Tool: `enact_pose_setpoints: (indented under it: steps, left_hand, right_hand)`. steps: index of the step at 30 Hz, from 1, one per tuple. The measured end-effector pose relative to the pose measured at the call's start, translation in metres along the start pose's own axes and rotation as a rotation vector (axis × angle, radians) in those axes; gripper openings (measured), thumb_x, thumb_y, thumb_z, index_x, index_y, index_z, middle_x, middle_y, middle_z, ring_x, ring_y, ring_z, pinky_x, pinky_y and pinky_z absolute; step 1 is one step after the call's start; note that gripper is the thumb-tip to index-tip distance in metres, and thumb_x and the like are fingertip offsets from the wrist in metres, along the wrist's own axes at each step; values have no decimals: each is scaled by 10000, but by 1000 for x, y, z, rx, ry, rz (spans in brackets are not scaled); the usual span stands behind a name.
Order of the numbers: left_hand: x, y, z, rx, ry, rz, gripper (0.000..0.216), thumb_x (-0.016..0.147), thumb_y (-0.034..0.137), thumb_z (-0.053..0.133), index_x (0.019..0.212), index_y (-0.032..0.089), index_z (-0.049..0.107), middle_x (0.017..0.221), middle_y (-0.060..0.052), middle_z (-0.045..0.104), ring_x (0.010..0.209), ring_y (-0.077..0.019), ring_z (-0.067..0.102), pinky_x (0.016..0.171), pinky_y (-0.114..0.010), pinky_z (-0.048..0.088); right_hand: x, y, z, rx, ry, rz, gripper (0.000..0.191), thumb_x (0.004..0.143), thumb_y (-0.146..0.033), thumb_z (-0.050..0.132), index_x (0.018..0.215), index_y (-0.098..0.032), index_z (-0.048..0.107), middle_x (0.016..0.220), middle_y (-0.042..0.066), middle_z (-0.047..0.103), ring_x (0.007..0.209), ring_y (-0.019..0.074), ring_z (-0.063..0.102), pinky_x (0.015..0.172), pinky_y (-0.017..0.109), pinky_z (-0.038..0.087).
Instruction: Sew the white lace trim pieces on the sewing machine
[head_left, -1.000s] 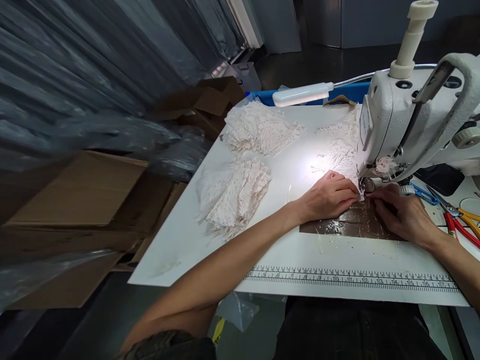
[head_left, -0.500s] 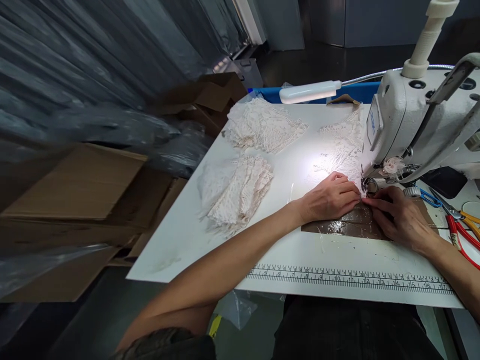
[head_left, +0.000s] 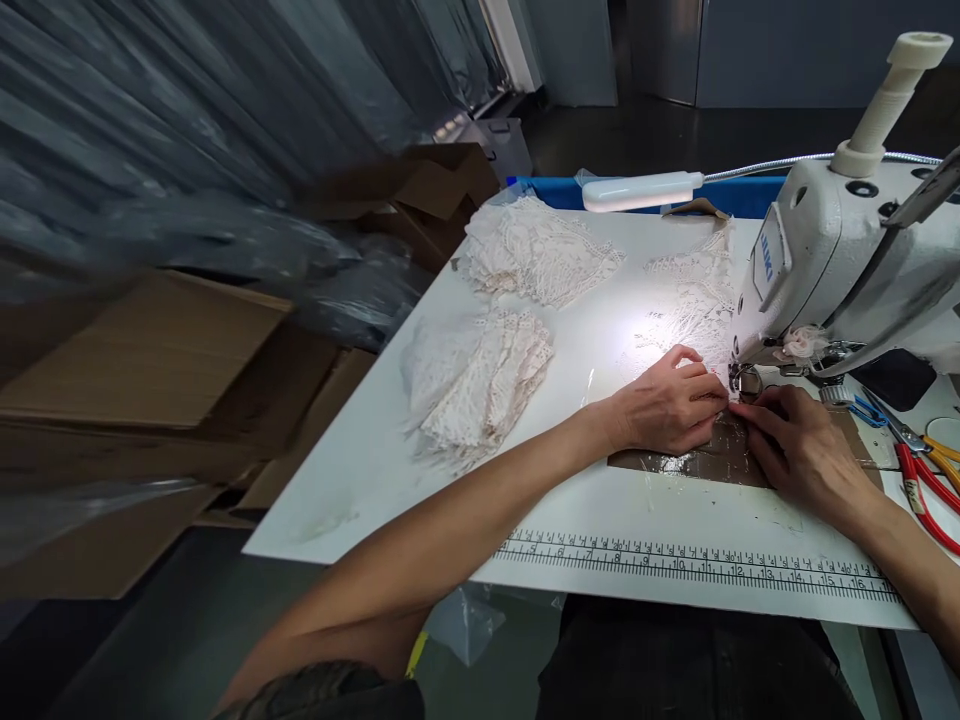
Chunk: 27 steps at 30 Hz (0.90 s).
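Observation:
White lace fabric runs across the tabletop to the needle area of a white sewing machine. Just left of the presser foot, my left hand is closed, its curled fingers on the near edge of the lace. From the right, my right hand pinches the lace edge between thumb and forefinger, close in front of the foot. Both sets of fingertips nearly meet. The bit of lace between them is mostly hidden. Brown tape covers the table beneath my hands.
Two lace piles, a near one and a far one, lie to the left. A lit lamp hangs over the table. Red-handled scissors lie at right. A printed ruler follows the front edge; cardboard boxes stand left.
The view has shifted slightly. My left fingers are a little more bent and raised at the knuckles. My right hand keeps its pinch by the foot.

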<state>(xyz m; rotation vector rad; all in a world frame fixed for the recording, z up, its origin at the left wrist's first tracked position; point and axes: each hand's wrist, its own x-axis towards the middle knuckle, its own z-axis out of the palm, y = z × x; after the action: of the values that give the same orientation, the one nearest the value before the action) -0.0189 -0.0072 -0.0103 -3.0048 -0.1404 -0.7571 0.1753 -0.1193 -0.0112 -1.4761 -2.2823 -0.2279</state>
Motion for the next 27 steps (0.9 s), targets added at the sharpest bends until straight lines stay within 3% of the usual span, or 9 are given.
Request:
enact_pose_setpoints:
  steps: [7, 13, 18, 21, 23, 25, 27]
  left_hand:
    - [-2, -2, -2, -12, -51, -31, 256, 921, 232, 421, 970, 177, 666, 1034, -38, 706, 831, -166, 628, 1017, -434, 378]
    - [-3, -4, -2, -23, -103, -86, 285, 916, 268, 416, 1023, 180, 665, 1136, -62, 674, 865, -183, 623, 1048, -489, 347]
    - [-3, -4, -4, -28, -153, -122, 297, 910, 275, 422, 1064, 170, 654, 1166, -73, 656, 899, -195, 611, 1027, -485, 347]
    - [-2, -4, -5, -47, -185, -151, 310, 905, 286, 426, 1098, 171, 640, 1165, -74, 648, 906, -197, 600, 999, -475, 352]
    - [-2, -4, -5, -53, -201, -171, 336, 906, 305, 419, 1130, 166, 628, 1168, -81, 643, 894, -198, 594, 981, -482, 350]
    - [-2, -4, -5, -55, -217, -187, 364, 910, 330, 408, 1150, 156, 620, 1176, -93, 635, 884, -201, 588, 969, -493, 346]
    - [-2, -4, -5, -59, -231, -198, 378, 915, 349, 403, 1149, 148, 622, 1182, -101, 628, 886, -201, 586, 964, -492, 346]
  right_hand:
    - [5, -4, -3, -109, -39, 20, 339, 928, -205, 394, 1126, -142, 662, 929, 123, 583, 710, 192, 535, 587, 308, 449]
    - [14, -13, -7, -267, -174, 76, 353, 861, -148, 439, 1135, -167, 659, 888, 116, 575, 624, 168, 502, 477, 255, 322]
    - [12, -14, -4, -327, -280, 166, 368, 893, -234, 442, 1202, -221, 641, 944, 125, 592, 632, 197, 535, 472, 276, 346]
    - [8, -3, -5, -176, -268, 185, 394, 933, -320, 376, 1209, -223, 640, 958, 134, 613, 693, 232, 592, 456, 284, 387]
    - [7, 7, -10, 20, -221, 193, 431, 957, -374, 329, 1185, -188, 644, 987, 135, 633, 793, 242, 629, 547, 311, 484]
    - [8, 19, -14, 219, -215, 240, 449, 973, -417, 302, 1083, -173, 663, 988, 112, 654, 867, 229, 640, 685, 324, 538]
    - [10, 30, -15, 334, -248, 308, 463, 979, -443, 288, 937, -180, 667, 927, 84, 669, 856, 219, 641, 711, 323, 547]
